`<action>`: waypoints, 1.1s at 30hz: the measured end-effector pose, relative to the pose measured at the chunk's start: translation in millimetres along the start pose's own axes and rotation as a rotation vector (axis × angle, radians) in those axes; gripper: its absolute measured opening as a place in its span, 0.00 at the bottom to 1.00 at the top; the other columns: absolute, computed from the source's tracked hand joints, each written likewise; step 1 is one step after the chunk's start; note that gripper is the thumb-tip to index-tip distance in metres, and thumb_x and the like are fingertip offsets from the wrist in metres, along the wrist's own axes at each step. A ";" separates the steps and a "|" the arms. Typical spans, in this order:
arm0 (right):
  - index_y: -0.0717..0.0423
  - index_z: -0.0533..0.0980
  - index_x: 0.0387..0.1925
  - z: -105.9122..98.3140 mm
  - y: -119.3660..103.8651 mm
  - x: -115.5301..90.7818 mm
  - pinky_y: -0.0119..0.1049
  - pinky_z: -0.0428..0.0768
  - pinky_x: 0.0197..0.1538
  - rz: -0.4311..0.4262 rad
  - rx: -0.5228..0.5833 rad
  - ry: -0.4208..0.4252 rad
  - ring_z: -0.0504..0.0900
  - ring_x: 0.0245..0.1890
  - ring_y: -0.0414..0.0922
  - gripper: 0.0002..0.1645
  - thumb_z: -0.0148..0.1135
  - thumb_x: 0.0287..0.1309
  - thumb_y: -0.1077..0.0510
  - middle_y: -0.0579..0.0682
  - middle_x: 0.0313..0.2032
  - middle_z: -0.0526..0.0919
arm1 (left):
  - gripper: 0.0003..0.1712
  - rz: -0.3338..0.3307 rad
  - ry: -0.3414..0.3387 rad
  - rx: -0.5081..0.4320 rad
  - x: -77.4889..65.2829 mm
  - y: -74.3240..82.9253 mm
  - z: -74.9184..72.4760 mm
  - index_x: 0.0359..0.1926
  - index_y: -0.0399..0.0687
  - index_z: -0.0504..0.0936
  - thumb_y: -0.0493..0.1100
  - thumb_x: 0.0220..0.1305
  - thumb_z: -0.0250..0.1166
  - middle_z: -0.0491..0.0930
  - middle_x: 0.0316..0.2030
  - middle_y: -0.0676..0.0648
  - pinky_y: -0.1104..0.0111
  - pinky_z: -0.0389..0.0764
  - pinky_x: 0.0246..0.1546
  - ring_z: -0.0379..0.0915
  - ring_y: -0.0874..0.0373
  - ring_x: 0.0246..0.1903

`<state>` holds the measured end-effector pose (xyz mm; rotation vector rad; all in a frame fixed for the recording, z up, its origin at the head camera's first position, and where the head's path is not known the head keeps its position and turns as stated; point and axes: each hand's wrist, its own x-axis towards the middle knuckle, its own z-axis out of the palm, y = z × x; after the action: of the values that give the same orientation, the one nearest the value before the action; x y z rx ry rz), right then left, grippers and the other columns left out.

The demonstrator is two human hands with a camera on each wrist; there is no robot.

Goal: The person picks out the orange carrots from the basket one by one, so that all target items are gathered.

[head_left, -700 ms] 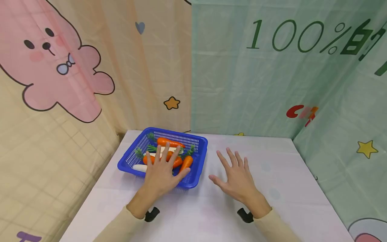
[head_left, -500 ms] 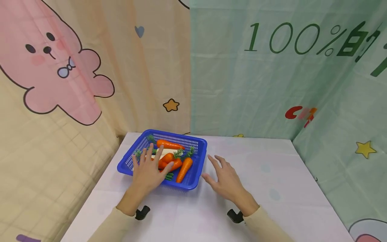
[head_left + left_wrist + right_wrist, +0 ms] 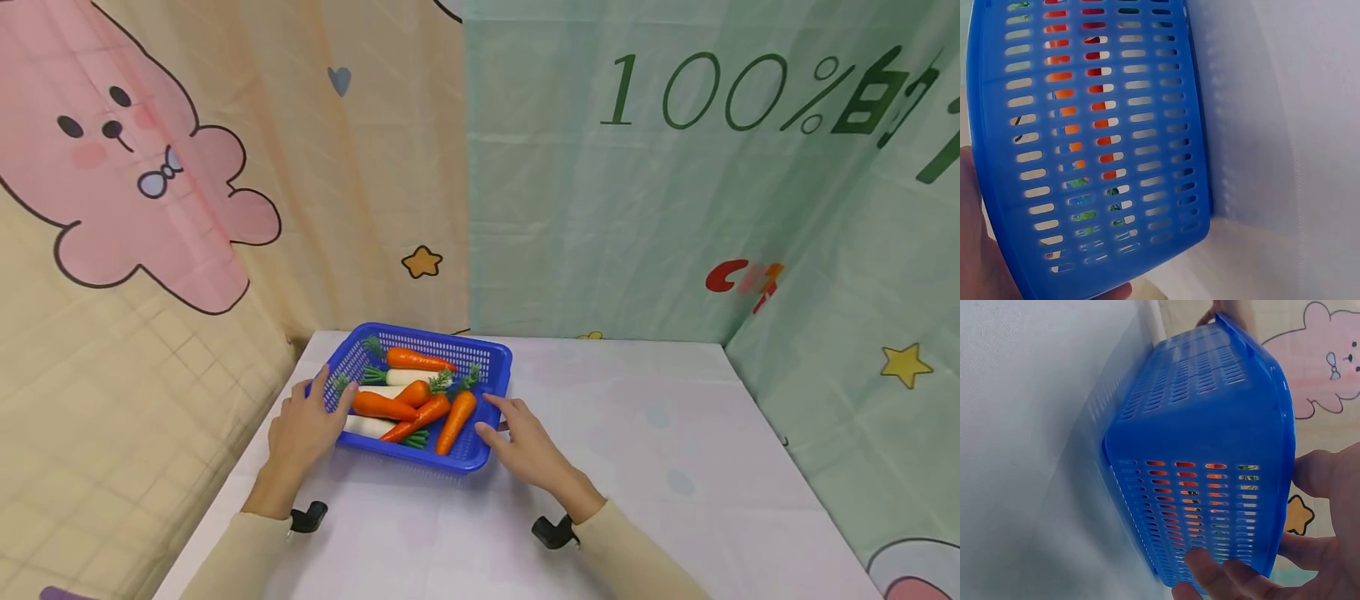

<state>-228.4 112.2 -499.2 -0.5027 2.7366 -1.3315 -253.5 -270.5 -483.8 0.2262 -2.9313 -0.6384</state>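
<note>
A blue plastic basket (image 3: 420, 457) with slotted walls sits on the table, holding several orange carrots (image 3: 456, 423) and several white radishes (image 3: 367, 426) with green tops. At its left rim, my left hand (image 3: 303, 425) grips the edge, with the thumb reaching over the inside. A fingertip (image 3: 1119, 292) shows by the outer wall in the left wrist view. My right hand (image 3: 528, 446) holds the right rim, thumb and index finger over the edge. The right wrist view shows its other fingers (image 3: 1210, 575) against the slotted outer wall (image 3: 1197, 437).
The table (image 3: 637, 467) wears a pale cloth. Printed curtains (image 3: 585, 208) stand behind it and at both sides. Each wrist carries a small black device, one on the left wrist (image 3: 309, 517) and one on the right (image 3: 553, 532).
Both hands were spread, the left above the vegetables and the right beside the basket. They have moved left, the left hand onto the left rim and the right hand onto the right rim.
</note>
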 end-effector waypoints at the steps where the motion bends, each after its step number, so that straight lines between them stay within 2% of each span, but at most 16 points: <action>1: 0.54 0.71 0.88 1.1 -0.3 0.7 0.60 0.92 0.67 0.002 0.002 0.005 0.87 0.67 0.61 0.41 0.64 0.88 0.39 0.64 0.74 0.79 | 0.60 -0.003 -0.003 0.002 1.2 -1.6 -0.4 0.96 0.48 0.53 0.85 0.84 0.38 0.61 0.84 0.18 0.19 0.74 0.72 0.70 0.13 0.75; 3: 0.55 0.72 0.87 2.8 -0.8 1.9 0.58 0.92 0.66 0.004 0.005 0.016 0.86 0.64 0.59 0.40 0.65 0.87 0.40 0.64 0.73 0.79 | 0.60 -0.004 0.002 0.002 3.1 -2.8 -1.0 0.96 0.47 0.54 0.84 0.84 0.39 0.65 0.80 0.17 0.22 0.82 0.66 0.75 0.15 0.72; 12: 0.56 0.71 0.87 2.8 -0.1 2.2 0.54 0.94 0.65 0.015 0.004 0.044 0.86 0.57 0.50 0.41 0.70 0.84 0.45 0.65 0.73 0.78 | 0.61 -0.017 -0.038 0.005 6.4 -2.7 -2.1 0.96 0.49 0.53 0.85 0.83 0.42 0.65 0.77 0.15 0.30 0.90 0.56 0.81 0.18 0.63; 18: 0.56 0.70 0.88 -2.2 5.2 1.8 0.51 0.94 0.63 0.026 0.008 0.045 0.84 0.56 0.47 0.42 0.72 0.82 0.49 0.65 0.74 0.79 | 0.60 -0.023 -0.040 -0.010 -0.3 2.7 0.1 0.96 0.50 0.54 0.84 0.83 0.46 0.64 0.75 0.16 0.33 0.91 0.51 0.82 0.21 0.60; 25: 0.54 0.71 0.88 -19.0 13.7 -1.8 0.49 0.93 0.62 0.034 0.008 0.073 0.84 0.55 0.47 0.41 0.73 0.81 0.53 0.63 0.75 0.80 | 0.60 -0.003 -0.051 0.002 -8.4 16.8 2.5 0.96 0.51 0.54 0.84 0.82 0.47 0.66 0.73 0.17 0.29 0.89 0.54 0.84 0.21 0.58; 33: 0.49 0.73 0.87 -34.0 33.6 -10.9 0.49 0.94 0.61 0.079 0.009 0.124 0.87 0.56 0.50 0.39 0.72 0.80 0.56 0.60 0.76 0.81 | 0.58 0.063 -0.033 0.005 -25.4 29.8 12.5 0.94 0.50 0.60 0.82 0.82 0.53 0.70 0.69 0.22 0.38 0.92 0.41 0.87 0.30 0.48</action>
<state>-233.4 160.7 -504.9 -0.3179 2.8135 -1.4003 -234.1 -234.3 -485.0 0.1242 -2.9588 -0.6316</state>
